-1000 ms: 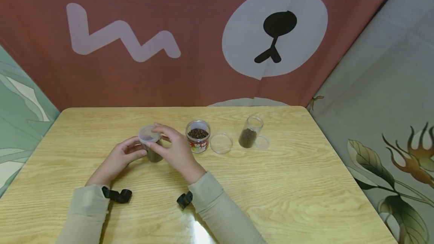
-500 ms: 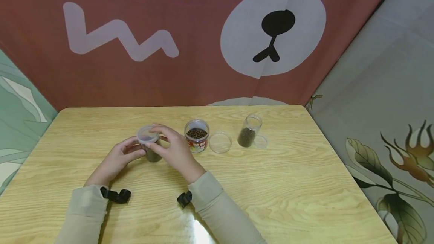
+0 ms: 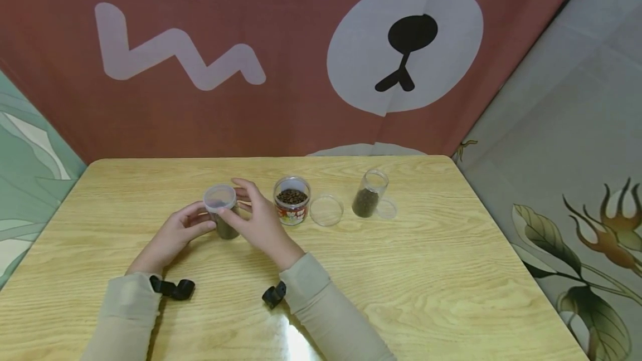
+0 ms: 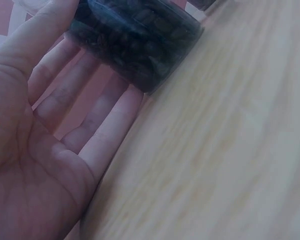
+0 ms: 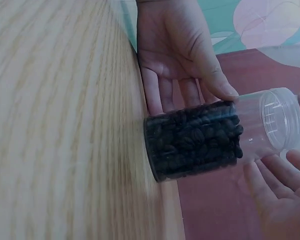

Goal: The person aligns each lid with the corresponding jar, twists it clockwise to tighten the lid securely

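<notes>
A clear cylindrical jar of dark coffee beans stands upright at the left of the table, with a clear lid on top. My left hand holds its side between thumb and fingers; in the left wrist view the fingers reach behind its base. My right hand has its thumb at the lid's near rim, while its other fingers stand spread at the far right side, off the lid top. In the right wrist view that hand's fingers lie beside the lidded end.
To the right, an uncapped tub with a red label holds brown beans, and a round clear lid lies beside it. Farther right stand an uncapped clear jar partly filled with dark beans and its small lid. A patterned curtain hangs behind the table.
My right hand's index finger has lifted off the lid top and moved right, spreading away from it. The left hand and the jar stay in place.
</notes>
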Action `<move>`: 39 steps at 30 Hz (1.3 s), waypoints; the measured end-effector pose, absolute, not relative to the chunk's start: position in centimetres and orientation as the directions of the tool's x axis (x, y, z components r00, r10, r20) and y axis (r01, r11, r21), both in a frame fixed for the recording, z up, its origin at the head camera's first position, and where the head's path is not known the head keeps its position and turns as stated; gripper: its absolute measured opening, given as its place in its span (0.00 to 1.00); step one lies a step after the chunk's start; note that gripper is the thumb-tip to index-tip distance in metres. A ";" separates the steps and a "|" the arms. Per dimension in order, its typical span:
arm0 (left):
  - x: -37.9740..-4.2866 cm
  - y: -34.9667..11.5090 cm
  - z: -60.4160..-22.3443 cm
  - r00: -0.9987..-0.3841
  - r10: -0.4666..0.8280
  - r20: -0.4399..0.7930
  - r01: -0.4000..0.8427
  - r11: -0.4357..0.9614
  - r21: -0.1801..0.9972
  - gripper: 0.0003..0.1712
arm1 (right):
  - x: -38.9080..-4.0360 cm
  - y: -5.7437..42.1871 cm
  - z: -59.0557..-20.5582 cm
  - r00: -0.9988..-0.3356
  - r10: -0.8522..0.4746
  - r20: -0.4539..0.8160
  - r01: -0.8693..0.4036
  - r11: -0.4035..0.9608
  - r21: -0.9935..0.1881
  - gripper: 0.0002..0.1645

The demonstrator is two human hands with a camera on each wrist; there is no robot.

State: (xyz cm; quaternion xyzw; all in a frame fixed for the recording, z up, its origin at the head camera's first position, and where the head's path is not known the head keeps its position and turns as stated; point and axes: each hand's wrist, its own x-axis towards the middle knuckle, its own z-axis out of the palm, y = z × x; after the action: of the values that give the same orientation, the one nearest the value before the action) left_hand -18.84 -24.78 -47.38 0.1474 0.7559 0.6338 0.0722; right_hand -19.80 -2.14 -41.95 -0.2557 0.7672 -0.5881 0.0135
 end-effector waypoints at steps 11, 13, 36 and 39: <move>-18.7 -24.9 -47.6 -0.947 0.309 0.089 0.140 0.148 0.979 0.28 | -20.2 -1.8 -42.4 -0.826 -0.475 0.305 -0.424 0.166 -0.890 0.31; -18.7 -24.9 -47.6 -0.947 0.307 0.091 0.141 0.148 0.979 0.28 | -20.2 -1.8 -42.4 -0.826 -0.476 0.302 -0.421 0.163 -0.892 0.31; -18.9 -24.8 -47.6 -0.949 0.301 0.090 0.146 0.169 0.975 0.29 | -20.1 -2.0 -42.4 -0.850 -0.430 0.305 -0.387 0.116 -0.915 0.26; -18.9 -24.8 -47.6 -0.949 0.304 0.086 0.144 0.175 0.974 0.30 | -20.1 -1.8 -42.4 -0.839 -0.440 0.320 -0.407 0.118 -0.906 0.28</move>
State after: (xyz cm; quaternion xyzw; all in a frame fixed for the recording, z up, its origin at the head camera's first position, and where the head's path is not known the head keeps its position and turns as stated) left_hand -18.87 -24.82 -47.57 0.1465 0.7638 0.6254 0.0639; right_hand -20.14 -1.83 -42.42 -0.2833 0.7474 -0.6008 0.0138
